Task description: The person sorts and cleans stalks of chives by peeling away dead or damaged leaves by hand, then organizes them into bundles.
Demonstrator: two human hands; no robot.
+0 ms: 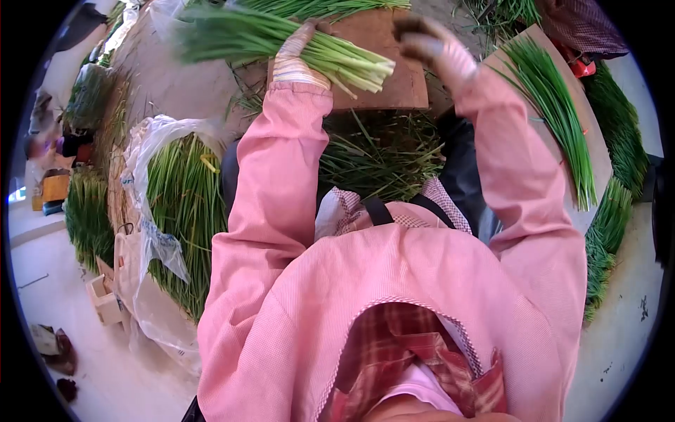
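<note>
And the bunch [261, 36] is held up over the brown board [408, 88], gripped near its middle by the left hand [297, 48], with that hand's fingers clamped around it. The long axis is laid nearly crosswise to the body, tilted a little: the green tips [204, 39] are carried out to the left, where they are smeared by blur, and the pale ends [376, 67] are pointed right, dipped slightly toward the body.

There it is, the line to be watched: by those pale ends the right hand [425, 43] is faced across a short gap. No touch between the two is seen. The right hand is placed to the right of the ends and a little farther from the body, near the board's right edge; its fingers are blurred, and whether they are apart or together cannot be told.

Out on the right, a second bunch [559, 112] is laid on a side board [601, 165], its length run roughly fore and aft, well apart from the left hand and nearer the right. Below the brown board, loose scraps [383, 158] are heaped; at the left, more greens [186, 204] are partly wrapped by a clear bag [158, 246].
</note>
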